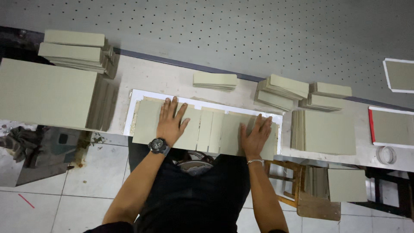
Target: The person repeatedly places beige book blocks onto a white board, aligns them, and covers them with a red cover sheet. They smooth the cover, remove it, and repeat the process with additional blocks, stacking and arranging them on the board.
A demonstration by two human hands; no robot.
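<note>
Grey-green board panels point(207, 129) are pressed flat under the open left hand point(170, 121) and right hand point(256, 136); uneven pressure could likely skew the narrow strips between them.

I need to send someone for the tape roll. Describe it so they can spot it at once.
Follow the long pale workbench to its far right end, past the person's right hand. There, just below the red-edged board, lies the tape roll near the front edge. It is the only round, whitish ring among flat rectangular grey-green boards.
</note>
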